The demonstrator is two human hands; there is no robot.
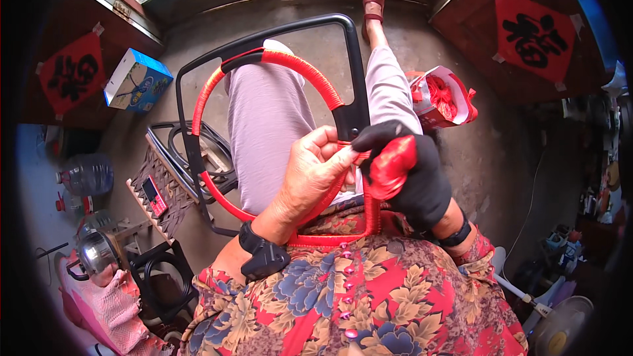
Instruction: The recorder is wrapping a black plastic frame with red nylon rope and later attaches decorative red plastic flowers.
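Observation:
A black frame [182, 102] with rounded corners leans across my lap, with a ring inside it. Glossy red cord [308, 74] is wound tightly round much of the ring and round the frame's near side; a stretch at the ring's top stays black. My bare left hand [310, 175] is closed at the wrapped right side, thumb and fingers pinching the red cord there. Close beside it, my right hand [422, 188], in a black glove, is closed round a bundle of red cord [392, 168]. Its thumb and forefinger meet the cord by my left fingertips.
On the left, a woven-seat stool [173, 206] holds a red phone [155, 196] and black frames. A blue box [138, 80] stands beyond it, plastic bottles [89, 175] nearer. A carton of red cord [443, 97] sits right of my leg; a fan [564, 323] is at lower right.

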